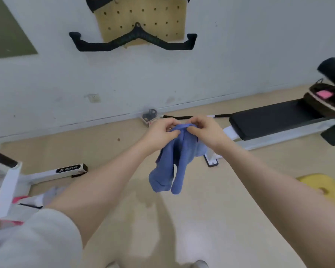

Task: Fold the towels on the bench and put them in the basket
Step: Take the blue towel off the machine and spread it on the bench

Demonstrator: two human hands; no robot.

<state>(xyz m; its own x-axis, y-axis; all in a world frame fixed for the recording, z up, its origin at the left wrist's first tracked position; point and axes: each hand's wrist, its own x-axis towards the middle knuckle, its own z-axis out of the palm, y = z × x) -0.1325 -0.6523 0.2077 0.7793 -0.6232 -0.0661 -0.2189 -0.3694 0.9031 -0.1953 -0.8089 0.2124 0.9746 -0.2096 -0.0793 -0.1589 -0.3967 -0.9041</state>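
Towel (172,161) hung bunched in mid-air, both hands' fingers (179,132) pinching its top edge, probably to find corners for folding.

Soft blue cloth towel (172,163); matt black padded bench (269,120); perforated wooden pegboard (141,18).

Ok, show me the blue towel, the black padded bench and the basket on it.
Blue terry towel (168,167): head view, on its hanging middle.
Black padded bench (269,120): head view, on the bare seat pad.
Dark woven basket (315,102): head view, on its near rim.
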